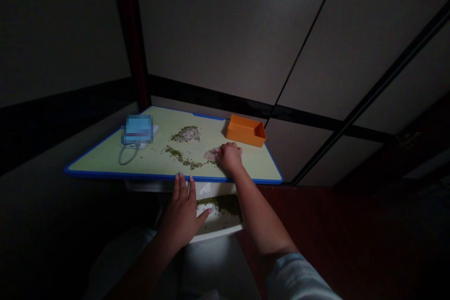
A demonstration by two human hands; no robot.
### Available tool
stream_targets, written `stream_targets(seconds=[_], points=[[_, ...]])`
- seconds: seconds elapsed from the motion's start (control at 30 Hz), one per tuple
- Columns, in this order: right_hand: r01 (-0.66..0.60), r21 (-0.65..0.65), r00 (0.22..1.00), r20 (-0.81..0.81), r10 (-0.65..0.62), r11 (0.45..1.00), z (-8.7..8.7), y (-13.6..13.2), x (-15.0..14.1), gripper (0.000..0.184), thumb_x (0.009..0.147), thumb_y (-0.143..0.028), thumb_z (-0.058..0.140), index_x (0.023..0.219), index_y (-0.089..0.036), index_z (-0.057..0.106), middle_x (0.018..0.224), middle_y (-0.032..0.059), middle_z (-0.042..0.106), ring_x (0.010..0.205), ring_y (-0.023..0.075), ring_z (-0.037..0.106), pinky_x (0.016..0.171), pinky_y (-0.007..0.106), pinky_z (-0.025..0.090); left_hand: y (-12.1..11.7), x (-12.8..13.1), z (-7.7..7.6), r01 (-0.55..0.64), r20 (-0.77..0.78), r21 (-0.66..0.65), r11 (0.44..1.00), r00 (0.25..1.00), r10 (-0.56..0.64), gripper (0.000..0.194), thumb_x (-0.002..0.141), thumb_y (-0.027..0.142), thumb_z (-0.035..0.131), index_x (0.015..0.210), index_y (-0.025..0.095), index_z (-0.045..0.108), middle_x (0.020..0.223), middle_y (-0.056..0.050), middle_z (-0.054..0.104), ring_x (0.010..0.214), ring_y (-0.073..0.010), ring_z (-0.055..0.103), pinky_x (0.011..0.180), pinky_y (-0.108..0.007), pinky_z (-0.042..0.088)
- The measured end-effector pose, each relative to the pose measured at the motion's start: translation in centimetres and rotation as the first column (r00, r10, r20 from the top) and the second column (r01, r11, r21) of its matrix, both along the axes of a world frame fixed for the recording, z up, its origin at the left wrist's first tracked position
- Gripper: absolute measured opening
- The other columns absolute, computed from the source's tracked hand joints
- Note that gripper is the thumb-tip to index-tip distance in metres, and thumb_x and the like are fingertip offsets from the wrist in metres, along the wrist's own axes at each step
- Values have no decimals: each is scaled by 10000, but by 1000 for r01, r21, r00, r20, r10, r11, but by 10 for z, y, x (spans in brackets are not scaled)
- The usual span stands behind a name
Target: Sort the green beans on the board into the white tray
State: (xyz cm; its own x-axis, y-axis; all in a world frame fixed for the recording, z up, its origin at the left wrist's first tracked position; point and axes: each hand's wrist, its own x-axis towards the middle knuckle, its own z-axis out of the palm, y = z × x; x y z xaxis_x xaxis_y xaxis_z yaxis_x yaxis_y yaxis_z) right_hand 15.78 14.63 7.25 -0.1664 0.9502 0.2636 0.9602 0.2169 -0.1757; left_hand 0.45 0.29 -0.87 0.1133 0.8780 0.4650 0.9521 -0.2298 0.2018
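Observation:
My right hand (230, 157) rests on the right part of the small table (242, 168), its fingers curled closed. Beside its fingertips lies a pale pinkish patch (211, 153); whether it is grains or a thin clear object I cannot tell. At the table's front edge my left hand (183, 213) is open, fingers stretched out and thumb spread. Small green grains like mung beans (181, 155) trail across the tabletop. Behind them sits a mixed heap of pale and green grains (186, 134). Below the edge, a white drawer or tray (214, 233) holds many more green grains (225, 204).
An orange open box (246, 132) stands at the table's back right corner. On the left is a blurred-out device (138, 129) with a grey cable (128, 155). Dark panelled walls (225, 33) rise behind the table, and a red floor (298, 225) lies to the right.

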Motion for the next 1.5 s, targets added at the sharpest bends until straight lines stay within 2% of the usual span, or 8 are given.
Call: stream_targets(seconds=[0.33, 0.57, 0.77, 0.97, 1.07, 1.23, 1.5], points=[[-255, -17, 965, -69, 253, 967, 3, -3, 15, 209, 913, -331, 473, 910, -221, 652, 1039, 64, 566, 1032, 217, 392, 821, 341, 249, -1, 0, 0, 6, 20, 8, 1000, 1000, -6, 925, 716, 569, 558, 1376, -34, 324, 1502, -327, 154, 1414, -412, 90, 1065, -518, 328], [-324, -4, 940, -116, 321, 946, 1, -7, 26, 187, 900, -331, 505, 871, -215, 649, 1033, 47, 558, 1036, 199, 401, 841, 327, 240, -1, 0, -1, 5, 22, 8, 1000, 1000, -5, 926, 720, 573, 552, 1378, -35, 319, 1502, -325, 162, 1416, -413, 90, 1066, -516, 326], [-284, 10, 940, -195, 280, 959, 3, -12, 35, 167, 896, -291, 499, 858, -208, 639, 1021, 37, 562, 1021, 188, 417, 852, 323, 268, -1, -1, 1, 5, 5, 0, 1000, 1000, -5, 928, 723, 588, 542, 1354, -63, 346, 1481, -355, 184, 1408, -427, 110, 1069, -498, 324], [-74, -57, 984, -169, 64, 996, 5, -19, 63, 197, 889, -293, 485, 830, -205, 650, 1008, 70, 573, 1002, 215, 420, 813, 327, 312, -1, -2, -2, 0, 10, 18, 1000, 1000, 0, 945, 709, 599, 550, 1366, -46, 336, 1497, -326, 181, 1412, -417, 130, 1070, -499, 323], [-17, -79, 991, -136, 6, 997, 5, -24, 75, 203, 881, -311, 497, 836, -205, 664, 1023, 83, 582, 1013, 230, 419, 800, 333, 324, 0, -2, -4, 8, 5, 13, 1000, 1000, -8, 942, 721, 608, 522, 1371, -45, 325, 1498, -323, 184, 1415, -411, 119, 1067, -501, 326], [-21, -98, 991, -134, 8, 995, 4, -26, 82, 234, 882, -312, 488, 814, -191, 676, 1015, 91, 602, 1014, 233, 432, 793, 335, 332, -1, -2, -4, 7, 9, 17, 1000, 1000, -7, 932, 728, 600, 513, 1378, -37, 315, 1506, -317, 168, 1419, -405, 102, 1072, -498, 321], [-99, -89, 984, -156, 84, 991, -1, -23, 80, 209, 872, -295, 489, 811, -192, 661, 999, 63, 617, 1012, 223, 447, 817, 336, 329, -2, -2, 0, 10, -6, -17, 1000, 1000, -10, 926, 739, 589, 511, 1362, -70, 325, 1485, -354, 176, 1414, -419, 99, 1073, -492, 317]])
